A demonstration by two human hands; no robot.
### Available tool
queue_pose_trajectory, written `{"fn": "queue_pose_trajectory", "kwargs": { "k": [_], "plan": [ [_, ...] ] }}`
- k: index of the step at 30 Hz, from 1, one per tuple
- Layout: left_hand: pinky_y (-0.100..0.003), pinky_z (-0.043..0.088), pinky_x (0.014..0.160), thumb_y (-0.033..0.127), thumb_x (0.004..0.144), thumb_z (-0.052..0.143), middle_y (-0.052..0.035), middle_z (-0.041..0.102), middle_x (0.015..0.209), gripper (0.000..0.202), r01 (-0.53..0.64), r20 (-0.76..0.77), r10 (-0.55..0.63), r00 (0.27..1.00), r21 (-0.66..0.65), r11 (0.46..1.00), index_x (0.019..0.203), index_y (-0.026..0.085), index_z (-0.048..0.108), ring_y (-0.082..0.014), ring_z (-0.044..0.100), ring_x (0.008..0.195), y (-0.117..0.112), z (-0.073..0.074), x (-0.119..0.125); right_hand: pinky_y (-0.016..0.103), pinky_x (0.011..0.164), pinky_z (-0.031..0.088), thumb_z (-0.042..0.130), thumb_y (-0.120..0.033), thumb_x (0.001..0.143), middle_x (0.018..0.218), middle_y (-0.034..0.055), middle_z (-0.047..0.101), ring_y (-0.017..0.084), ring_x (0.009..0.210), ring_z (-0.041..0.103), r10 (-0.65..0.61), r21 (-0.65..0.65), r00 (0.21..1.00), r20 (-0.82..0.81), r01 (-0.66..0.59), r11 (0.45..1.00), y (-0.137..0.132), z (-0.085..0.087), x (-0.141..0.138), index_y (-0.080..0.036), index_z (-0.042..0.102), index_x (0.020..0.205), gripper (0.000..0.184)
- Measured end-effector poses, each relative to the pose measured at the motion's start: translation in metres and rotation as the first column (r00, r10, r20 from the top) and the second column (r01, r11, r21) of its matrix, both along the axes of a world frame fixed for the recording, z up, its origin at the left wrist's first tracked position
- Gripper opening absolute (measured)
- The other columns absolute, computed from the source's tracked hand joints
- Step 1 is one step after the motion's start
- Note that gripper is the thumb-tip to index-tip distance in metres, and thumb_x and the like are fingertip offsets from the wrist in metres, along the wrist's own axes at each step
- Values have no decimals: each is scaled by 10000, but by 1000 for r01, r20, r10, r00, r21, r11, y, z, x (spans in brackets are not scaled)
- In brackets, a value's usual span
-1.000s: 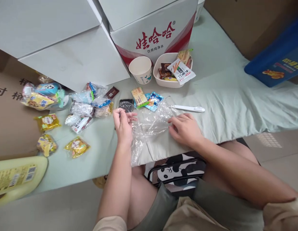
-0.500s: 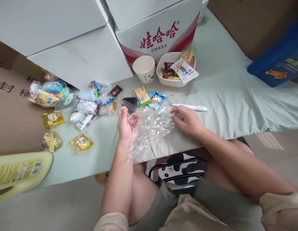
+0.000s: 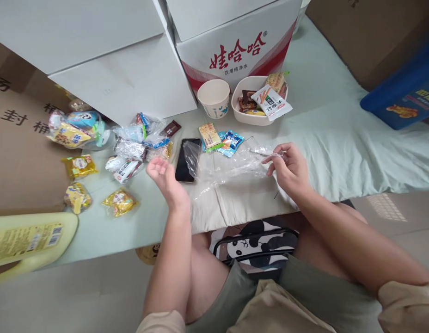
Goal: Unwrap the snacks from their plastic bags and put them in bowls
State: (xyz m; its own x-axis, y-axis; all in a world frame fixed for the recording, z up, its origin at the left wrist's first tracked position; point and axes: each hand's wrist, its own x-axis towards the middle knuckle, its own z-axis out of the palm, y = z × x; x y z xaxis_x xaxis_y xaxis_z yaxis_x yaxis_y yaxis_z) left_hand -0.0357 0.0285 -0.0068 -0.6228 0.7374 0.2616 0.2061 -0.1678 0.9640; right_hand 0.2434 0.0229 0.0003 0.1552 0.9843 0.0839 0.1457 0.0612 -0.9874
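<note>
A clear plastic bag point(image 3: 228, 166) lies stretched across the pale green cloth point(image 3: 339, 138). My right hand point(image 3: 287, 169) pinches the bag's right end, lifting it slightly. My left hand point(image 3: 164, 178) hovers palm up with loose fingers and holds nothing, just left of a black phone point(image 3: 185, 159) whose right side the bag partly covers. Two small snack packets, a yellow one point(image 3: 209, 135) and a blue one point(image 3: 230, 142), lie just behind the bag.
A paper cup point(image 3: 213, 98) and a white bowl point(image 3: 256, 119) of snacks stand before a printed carton point(image 3: 235, 51). Several wrapped snacks point(image 3: 131, 148) are scattered at left. A yellow bottle point(image 3: 27, 240) lies at the near left edge. A blue box point(image 3: 405, 92) sits at right.
My left hand let go of the bag and moved left, uncovering the phone. My right hand pulled the bag's right end rightward, stretching it flat. The view shifted slightly.
</note>
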Motion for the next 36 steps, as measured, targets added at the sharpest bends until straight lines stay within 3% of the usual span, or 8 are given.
{"fn": "queue_pose_trajectory", "kwargs": {
  "k": [2, 5, 8, 14, 20, 28, 33, 36],
  "plan": [
    [-395, 509, 962, 674, 865, 477, -99, 597, 1216, 518, 218, -191, -205, 960, 48, 975, 1127, 234, 560, -244, 584, 1184, -9, 2, -3, 266, 513, 452, 545, -227, 860, 700, -46, 647, 88, 455, 552, -10, -34, 1000, 1, 10, 999, 3, 0, 0, -239, 466, 875, 81],
    [-472, 453, 1089, 740, 747, 618, -134, 601, 1300, 672, 626, -427, -654, 624, -228, 746, 1166, 216, 635, -311, 543, 1279, -23, 9, 2, 258, 508, 433, 532, -211, 859, 723, -47, 652, 81, 449, 533, -59, -70, 998, -6, 59, 996, 7, -1, 0, -239, 472, 889, 73],
    [-471, 424, 1126, 477, 775, 726, -118, 632, 1312, 387, 624, -471, -773, 424, -467, 627, 1060, 216, 700, -299, 548, 1296, -29, 12, 9, 253, 504, 419, 520, -206, 864, 741, -45, 657, 78, 447, 523, -116, -117, 993, -14, 113, 987, 10, -2, 0, -238, 471, 884, 62],
    [-384, 558, 902, 405, 872, 624, -84, 742, 951, 227, 590, -168, -665, 728, -341, 732, 896, 187, 682, -218, 706, 934, -21, 9, 1, 237, 488, 395, 539, -188, 838, 740, -45, 654, 79, 466, 514, -135, -159, 991, 14, 136, 978, 13, -2, 0, -238, 497, 914, 100],
    [-470, 422, 1146, 360, 671, 822, -117, 662, 1329, 552, 768, -130, -895, 427, -471, 435, 1181, 218, 667, -302, 584, 1295, -24, 15, -1, 234, 469, 378, 555, -220, 840, 754, -41, 652, 75, 462, 496, -146, -162, 989, 1, 144, 976, 14, -3, 1, -244, 485, 902, 96],
    [-326, 549, 811, 409, 804, 690, -63, 741, 862, 220, 532, -72, -588, 806, -349, 772, 865, 198, 686, -200, 697, 839, -20, 12, 0, 206, 400, 339, 551, -206, 833, 720, -46, 629, 71, 438, 467, -199, -146, 978, -56, 189, 971, 18, -6, 6, -251, 488, 880, 91],
    [-379, 492, 995, 343, 682, 809, -77, 749, 1078, 354, 638, -93, -754, 650, -472, 608, 997, 214, 711, -239, 680, 1057, -21, 13, 2, 208, 412, 360, 550, -196, 821, 703, -50, 614, 77, 453, 466, -197, -169, 978, -64, 184, 968, 17, -5, 5, -250, 497, 870, 90],
    [-367, 519, 923, 352, 783, 728, -66, 754, 985, 200, 589, -119, -722, 681, -497, 637, 920, 208, 708, -220, 692, 975, -20, 8, 7, 222, 433, 382, 551, -188, 805, 696, -44, 612, 86, 467, 477, -191, -168, 980, -51, 180, 969, 16, -3, 4, -246, 515, 856, 85]
  ]
}}
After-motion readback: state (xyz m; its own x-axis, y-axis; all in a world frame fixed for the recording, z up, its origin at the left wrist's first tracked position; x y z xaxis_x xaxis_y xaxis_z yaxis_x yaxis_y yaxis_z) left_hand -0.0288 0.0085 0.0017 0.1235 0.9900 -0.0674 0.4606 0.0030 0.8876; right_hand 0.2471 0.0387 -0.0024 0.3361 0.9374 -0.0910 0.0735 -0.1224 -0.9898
